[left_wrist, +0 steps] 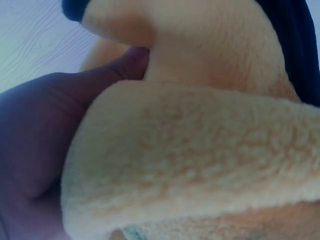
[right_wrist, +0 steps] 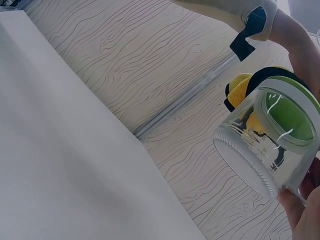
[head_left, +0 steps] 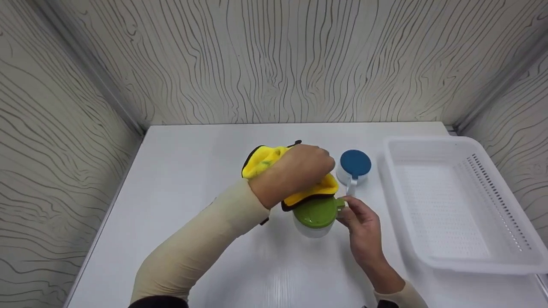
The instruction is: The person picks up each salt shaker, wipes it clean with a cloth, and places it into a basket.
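Observation:
A clear glass jar with a green lid (head_left: 316, 212) is held by my right hand (head_left: 364, 233), whose thumb and fingers pinch its handle on the right side. The right wrist view shows the glass body (right_wrist: 265, 145) with its base clear of the table. My left hand (head_left: 302, 169) grips a yellow cloth with dark edging (head_left: 262, 160) and holds it against the far side of the lid. Folds of the plush cloth (left_wrist: 200, 145) fill the left wrist view, with the thumb pressed into them; the other left fingers are hidden.
Just behind my right hand stands a second glass jar with a blue lid (head_left: 355, 162), its handle toward me. A white perforated plastic basket (head_left: 396, 205) lies on the right of the white table (head_left: 180, 171). Wood-grain panels (head_left: 274, 64) enclose the table's back and sides.

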`<state>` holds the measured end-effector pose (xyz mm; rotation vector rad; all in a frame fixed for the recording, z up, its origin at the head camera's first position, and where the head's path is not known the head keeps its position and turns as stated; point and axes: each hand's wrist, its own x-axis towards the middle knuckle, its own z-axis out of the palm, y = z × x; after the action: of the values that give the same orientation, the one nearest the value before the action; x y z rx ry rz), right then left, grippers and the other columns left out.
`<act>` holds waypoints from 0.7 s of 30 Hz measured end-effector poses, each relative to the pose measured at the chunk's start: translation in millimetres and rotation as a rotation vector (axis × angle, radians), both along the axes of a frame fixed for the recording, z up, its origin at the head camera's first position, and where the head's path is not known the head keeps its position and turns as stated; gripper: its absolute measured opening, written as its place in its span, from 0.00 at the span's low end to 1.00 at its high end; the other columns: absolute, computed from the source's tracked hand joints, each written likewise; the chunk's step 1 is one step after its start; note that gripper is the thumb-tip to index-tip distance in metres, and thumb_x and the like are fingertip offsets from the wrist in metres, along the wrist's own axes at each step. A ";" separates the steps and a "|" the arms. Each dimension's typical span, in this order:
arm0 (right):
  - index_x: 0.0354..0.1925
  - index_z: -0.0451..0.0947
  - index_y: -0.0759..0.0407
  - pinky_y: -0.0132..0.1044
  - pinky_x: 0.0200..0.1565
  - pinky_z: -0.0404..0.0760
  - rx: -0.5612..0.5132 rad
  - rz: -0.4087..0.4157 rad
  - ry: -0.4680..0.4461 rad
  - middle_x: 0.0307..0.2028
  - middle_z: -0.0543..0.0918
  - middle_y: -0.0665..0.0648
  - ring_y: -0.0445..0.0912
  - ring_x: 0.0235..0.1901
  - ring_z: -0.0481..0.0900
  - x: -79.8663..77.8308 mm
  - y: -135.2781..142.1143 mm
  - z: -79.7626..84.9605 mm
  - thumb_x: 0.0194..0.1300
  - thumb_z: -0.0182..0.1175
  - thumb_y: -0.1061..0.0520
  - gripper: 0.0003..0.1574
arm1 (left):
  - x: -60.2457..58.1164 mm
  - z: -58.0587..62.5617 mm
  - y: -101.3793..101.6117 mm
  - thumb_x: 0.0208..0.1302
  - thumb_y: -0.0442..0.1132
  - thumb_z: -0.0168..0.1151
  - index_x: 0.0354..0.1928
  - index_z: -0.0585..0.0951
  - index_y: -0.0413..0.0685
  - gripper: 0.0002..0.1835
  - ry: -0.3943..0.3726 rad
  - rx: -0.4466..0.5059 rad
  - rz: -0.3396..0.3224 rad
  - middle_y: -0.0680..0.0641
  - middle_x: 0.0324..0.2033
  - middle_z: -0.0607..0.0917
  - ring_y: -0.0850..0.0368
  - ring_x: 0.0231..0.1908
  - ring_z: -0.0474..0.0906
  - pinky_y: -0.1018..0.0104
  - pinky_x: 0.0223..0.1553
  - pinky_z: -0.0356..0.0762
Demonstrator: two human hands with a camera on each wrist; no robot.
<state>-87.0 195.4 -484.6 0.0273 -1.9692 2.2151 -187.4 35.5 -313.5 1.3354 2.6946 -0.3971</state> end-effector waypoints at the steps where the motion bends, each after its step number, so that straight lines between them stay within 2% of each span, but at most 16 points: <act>1: 0.55 0.74 0.75 0.39 0.54 0.83 -0.003 0.002 0.001 0.45 0.83 0.53 0.45 0.45 0.85 0.1 0.0 0.1 0.77 0.54 0.64 0.16 | -1.3 -0.3 -1.1 0.65 0.46 0.71 0.50 0.83 0.50 0.15 -0.002 0.007 0.003 0.51 0.38 0.85 0.56 0.37 0.80 0.69 0.47 0.82; 10: 0.53 0.75 0.75 0.40 0.52 0.84 -0.026 -0.004 0.018 0.42 0.84 0.54 0.43 0.42 0.85 2.1 0.6 -0.2 0.75 0.55 0.66 0.13 | -17.5 -5.7 -10.4 0.67 0.44 0.70 0.50 0.83 0.49 0.13 -0.017 0.048 0.040 0.50 0.38 0.85 0.55 0.37 0.79 0.69 0.47 0.82; 16: 0.52 0.77 0.71 0.38 0.51 0.84 -0.073 0.016 0.055 0.43 0.85 0.52 0.42 0.41 0.85 2.8 2.8 -1.1 0.75 0.55 0.68 0.11 | -30.2 -9.4 -18.1 0.70 0.42 0.66 0.54 0.84 0.49 0.13 -0.096 0.126 0.111 0.50 0.44 0.86 0.54 0.42 0.79 0.67 0.53 0.79; 21: 0.54 0.74 0.77 0.37 0.51 0.84 -0.084 0.016 0.046 0.43 0.85 0.50 0.41 0.41 0.86 3.9 5.4 0.4 0.76 0.54 0.67 0.14 | -36.2 -13.5 -25.5 0.69 0.42 0.67 0.55 0.85 0.50 0.15 -0.182 0.216 0.154 0.50 0.46 0.86 0.54 0.44 0.78 0.65 0.56 0.78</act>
<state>-83.1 200.8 -484.2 0.0820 -1.8573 2.2841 -223.6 9.9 -327.1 1.1357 2.7205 0.0299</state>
